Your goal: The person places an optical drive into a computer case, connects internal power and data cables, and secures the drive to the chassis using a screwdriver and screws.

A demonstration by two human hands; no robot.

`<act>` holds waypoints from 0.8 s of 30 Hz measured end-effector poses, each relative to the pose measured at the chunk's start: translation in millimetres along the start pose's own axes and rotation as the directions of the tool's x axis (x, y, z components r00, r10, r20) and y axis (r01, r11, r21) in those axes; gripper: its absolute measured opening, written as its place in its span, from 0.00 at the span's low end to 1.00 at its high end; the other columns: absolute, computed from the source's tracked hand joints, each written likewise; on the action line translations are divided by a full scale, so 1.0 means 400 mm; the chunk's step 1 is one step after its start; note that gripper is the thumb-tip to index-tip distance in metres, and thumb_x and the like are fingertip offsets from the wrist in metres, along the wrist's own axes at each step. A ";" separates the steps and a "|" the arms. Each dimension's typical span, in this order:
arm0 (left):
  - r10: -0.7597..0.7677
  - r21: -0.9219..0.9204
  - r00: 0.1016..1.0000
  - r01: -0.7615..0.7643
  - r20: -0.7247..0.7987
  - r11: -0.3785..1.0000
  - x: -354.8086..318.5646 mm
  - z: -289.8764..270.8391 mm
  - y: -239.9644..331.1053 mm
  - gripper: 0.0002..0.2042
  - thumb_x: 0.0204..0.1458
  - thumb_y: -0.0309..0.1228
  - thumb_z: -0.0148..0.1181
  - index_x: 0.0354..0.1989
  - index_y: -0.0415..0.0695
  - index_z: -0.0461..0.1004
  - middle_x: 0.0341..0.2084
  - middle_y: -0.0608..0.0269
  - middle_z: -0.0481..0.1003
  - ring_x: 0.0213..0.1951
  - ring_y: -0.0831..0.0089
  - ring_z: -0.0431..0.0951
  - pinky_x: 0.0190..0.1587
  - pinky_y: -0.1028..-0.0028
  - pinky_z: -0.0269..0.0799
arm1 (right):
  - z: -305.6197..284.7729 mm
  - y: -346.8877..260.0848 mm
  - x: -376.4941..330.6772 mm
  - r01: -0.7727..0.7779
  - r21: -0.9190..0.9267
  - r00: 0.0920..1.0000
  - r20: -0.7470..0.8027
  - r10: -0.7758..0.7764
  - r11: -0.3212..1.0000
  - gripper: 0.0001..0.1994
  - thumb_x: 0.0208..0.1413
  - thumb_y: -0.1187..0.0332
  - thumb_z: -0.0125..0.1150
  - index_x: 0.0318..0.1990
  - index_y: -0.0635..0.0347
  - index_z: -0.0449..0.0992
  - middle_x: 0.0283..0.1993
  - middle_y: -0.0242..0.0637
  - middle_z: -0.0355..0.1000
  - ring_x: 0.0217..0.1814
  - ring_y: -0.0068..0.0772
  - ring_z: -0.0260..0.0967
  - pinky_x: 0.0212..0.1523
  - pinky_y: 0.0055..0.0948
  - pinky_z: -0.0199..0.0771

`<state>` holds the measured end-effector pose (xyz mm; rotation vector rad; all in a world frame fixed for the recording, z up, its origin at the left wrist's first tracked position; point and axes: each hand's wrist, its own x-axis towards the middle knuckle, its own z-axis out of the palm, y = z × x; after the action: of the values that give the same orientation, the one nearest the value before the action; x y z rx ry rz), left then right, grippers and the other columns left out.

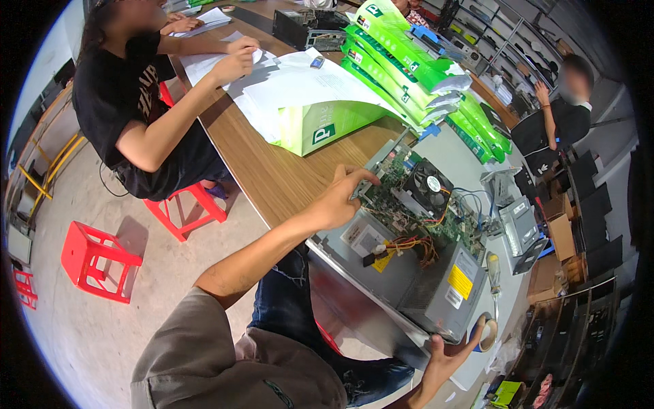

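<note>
An opened desktop computer case (337, 253) lies on the table in front of me, tilted in view. Inside it are a green motherboard (390, 178), a black cooling fan (428, 187), a grey power supply (436, 290) with a yellow label, and a bundle of coloured cables (421, 251). My left hand (338, 199) is closed on the case's far left edge, beside the ports. At the near right corner, by the power supply, my right hand (444, 367) grips the case with thumb and fingers apart around it.
A screwdriver (494, 273) and a tape roll (486, 336) lie right of the case. Green packages (402, 68) and papers (300, 82) cover the far table. A seated person (146, 102) handles paper at left; another person (562, 116) is at right. Red stools (99, 262) stand on the floor.
</note>
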<state>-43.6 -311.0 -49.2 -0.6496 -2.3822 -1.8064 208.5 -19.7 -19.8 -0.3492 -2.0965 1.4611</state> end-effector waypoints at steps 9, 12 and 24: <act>-0.152 -0.076 0.981 0.144 -0.117 0.987 -0.240 0.062 0.143 0.28 0.53 0.16 0.57 0.63 0.51 0.65 0.64 0.44 0.55 0.72 0.44 0.51 0.73 0.58 0.49 | -0.136 0.136 0.107 0.094 -0.192 0.988 -0.104 -0.116 0.977 0.37 0.56 0.69 0.72 0.71 0.60 0.60 0.67 0.47 0.67 0.62 0.38 0.70 0.64 0.35 0.66; -0.110 -0.072 0.986 0.102 -0.127 0.992 -0.303 0.063 0.183 0.26 0.57 0.19 0.58 0.65 0.48 0.63 0.68 0.44 0.52 0.74 0.46 0.48 0.73 0.58 0.49 | -0.162 0.161 0.152 -0.060 -0.159 0.994 -0.103 0.044 0.986 0.35 0.58 0.70 0.71 0.70 0.61 0.61 0.56 0.48 0.76 0.56 0.36 0.73 0.58 0.33 0.69; -0.358 -0.606 0.932 0.319 0.060 0.729 -0.458 0.098 0.105 0.13 0.66 0.26 0.57 0.56 0.40 0.66 0.42 0.65 0.72 0.47 0.76 0.74 0.50 0.73 0.73 | -0.159 0.196 0.100 -0.010 -0.192 0.988 -0.156 -0.020 0.981 0.30 0.62 0.75 0.65 0.69 0.66 0.59 0.52 0.43 0.73 0.54 0.34 0.72 0.60 0.32 0.69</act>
<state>145.9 -316.9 -80.7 -0.1719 -1.9381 -2.7510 204.8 79.2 -64.6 -0.5158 -2.1125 1.1888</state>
